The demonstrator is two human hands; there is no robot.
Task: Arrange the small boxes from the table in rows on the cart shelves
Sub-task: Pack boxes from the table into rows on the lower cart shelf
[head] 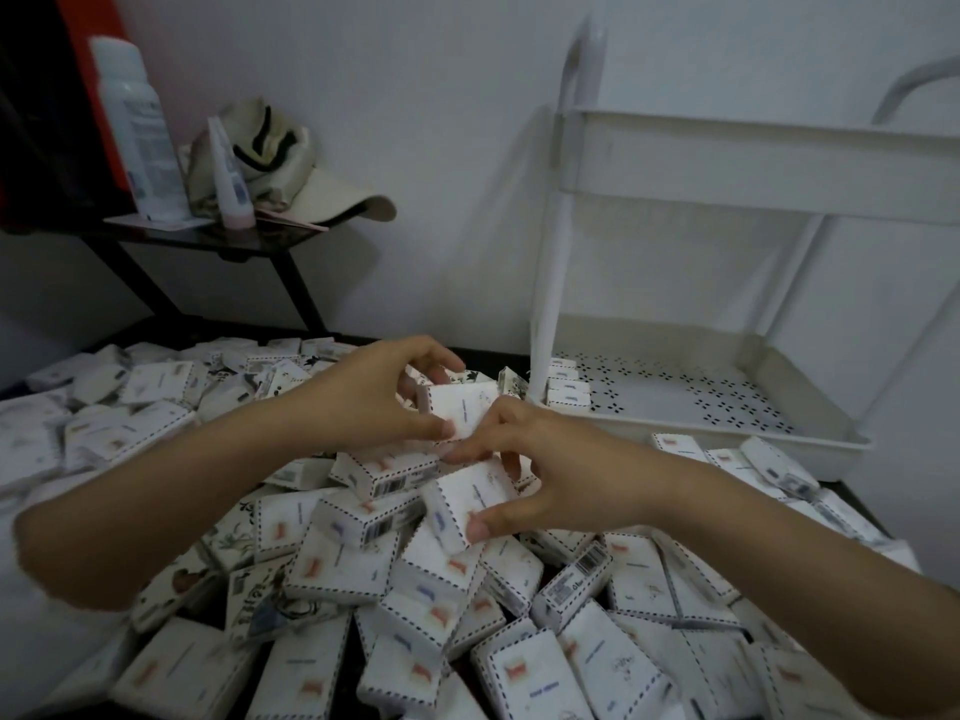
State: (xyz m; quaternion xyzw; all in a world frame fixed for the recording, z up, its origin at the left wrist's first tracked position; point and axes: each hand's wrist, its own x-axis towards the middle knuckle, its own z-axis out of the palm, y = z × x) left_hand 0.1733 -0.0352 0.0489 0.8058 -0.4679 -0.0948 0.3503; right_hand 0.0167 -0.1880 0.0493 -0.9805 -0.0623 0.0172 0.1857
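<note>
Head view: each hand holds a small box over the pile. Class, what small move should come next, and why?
The left hand grips one box, the right hand another box. Probably carry both right to the cart's lower shelf, beside the few boxes already there; most of it looks bare.

Place: you're in a home room serving as a small stockroom | 6 o'clock: identical small boxes heaped over your dark table | 2 o'clock: white cart against plain wall | 10 o'clock: side shelf with cap, bottle
</note>
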